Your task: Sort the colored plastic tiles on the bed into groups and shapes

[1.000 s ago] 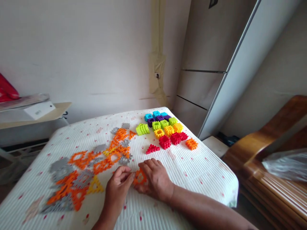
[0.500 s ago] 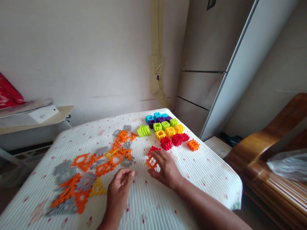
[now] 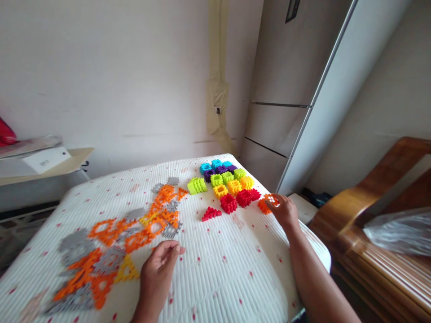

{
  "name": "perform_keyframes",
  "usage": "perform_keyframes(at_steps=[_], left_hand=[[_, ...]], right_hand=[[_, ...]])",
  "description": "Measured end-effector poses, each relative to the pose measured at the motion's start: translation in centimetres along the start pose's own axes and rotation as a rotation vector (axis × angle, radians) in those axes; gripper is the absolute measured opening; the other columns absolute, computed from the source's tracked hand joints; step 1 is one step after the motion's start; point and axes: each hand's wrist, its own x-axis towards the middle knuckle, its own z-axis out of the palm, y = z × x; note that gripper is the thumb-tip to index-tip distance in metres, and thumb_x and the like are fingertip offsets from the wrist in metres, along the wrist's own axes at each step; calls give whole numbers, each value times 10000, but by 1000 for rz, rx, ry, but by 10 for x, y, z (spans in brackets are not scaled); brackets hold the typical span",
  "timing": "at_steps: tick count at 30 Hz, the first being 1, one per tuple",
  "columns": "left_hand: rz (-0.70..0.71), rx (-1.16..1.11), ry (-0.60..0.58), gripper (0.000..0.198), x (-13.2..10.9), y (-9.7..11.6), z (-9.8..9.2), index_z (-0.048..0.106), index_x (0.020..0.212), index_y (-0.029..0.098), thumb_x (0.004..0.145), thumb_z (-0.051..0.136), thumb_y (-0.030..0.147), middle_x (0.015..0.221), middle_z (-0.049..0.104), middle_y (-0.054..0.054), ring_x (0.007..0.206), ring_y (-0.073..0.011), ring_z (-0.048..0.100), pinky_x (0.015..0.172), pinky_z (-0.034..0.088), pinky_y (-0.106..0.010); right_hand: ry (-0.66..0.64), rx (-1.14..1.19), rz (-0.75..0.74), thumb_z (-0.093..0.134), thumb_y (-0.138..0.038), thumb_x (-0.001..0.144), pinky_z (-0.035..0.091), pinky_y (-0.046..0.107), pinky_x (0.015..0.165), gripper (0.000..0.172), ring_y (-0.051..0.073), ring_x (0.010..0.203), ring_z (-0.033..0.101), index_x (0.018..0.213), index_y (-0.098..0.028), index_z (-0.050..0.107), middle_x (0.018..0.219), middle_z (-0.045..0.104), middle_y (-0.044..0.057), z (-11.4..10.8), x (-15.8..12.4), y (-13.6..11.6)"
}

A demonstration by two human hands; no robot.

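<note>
**Surface:** white ribbed bedspread [image 3: 235, 269] with small red flecks, laid over a mattress.

**Room:**
- off-white wall [image 3: 117, 67] behind
- grey panelled cabinet [image 3: 286, 125] past the far right corner
- brown wooden furniture [image 3: 387, 188] at right, with one clear plastic bag [image 3: 397, 233] on it
- pale shelf [image 3: 72, 162] at left, bearing one white box [image 3: 42, 160]

**Stacked plastic lattice blocks, far right corner of the bedspread:**
- turquoise stacks [image 3: 216, 163]: three
- purple stacks [image 3: 220, 170]: three, partly hidden
- lime-green stacks [image 3: 227, 177]: three, plus one wider lime stack [image 3: 197, 185]
- yellow stacks [image 3: 234, 186]: three
- red square stacks [image 3: 229, 203]: three
- red triangular stack [image 3: 211, 213]: one
- orange stack [image 3: 263, 206]: one

**Loose flat pieces, left half:**
- orange and grey lattice tiles [image 3: 111, 251]: overlapping, too tangled to count
- yellow triangles [image 3: 127, 269]: two

**Hands:**
- Right hand [image 3: 284, 210]: fingers closed on one orange square lattice tile [image 3: 271, 200], held at the orange stack; whether the two touch cannot be told.
- Left hand [image 3: 158, 269]: fingers loosely curled and unclenched, holding nothing, low over the bedspread near the loose tiles.
- The two hands are well apart.
</note>
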Motion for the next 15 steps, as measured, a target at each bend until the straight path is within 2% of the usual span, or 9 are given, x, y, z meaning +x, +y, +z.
perform_keyframes(at_steps=[9, 15], left_hand=[[30, 10, -12, 352, 1, -6, -1, 583, 785, 185, 673, 603, 518, 704, 696, -45, 725, -220, 653, 725, 503, -326], [57, -39, -8, 266, -1, -2, 1, 575, 767, 181, 717, 585, 442, 665, 676, -30, 687, -193, 642, 689, 487, -292]], right_hand=[[-121, -181, -54, 501, -437, 798, 411, 323, 679, 338, 244, 862, 594, 985, -209, 668, 916, 688, 74, 1, -3, -7], [-141, -171, -60, 477, -504, 779, 437, 328, 662, 402, 249, 840, 622, 1004, -225, 659, 975, 682, 81, 14, -2, 5]])
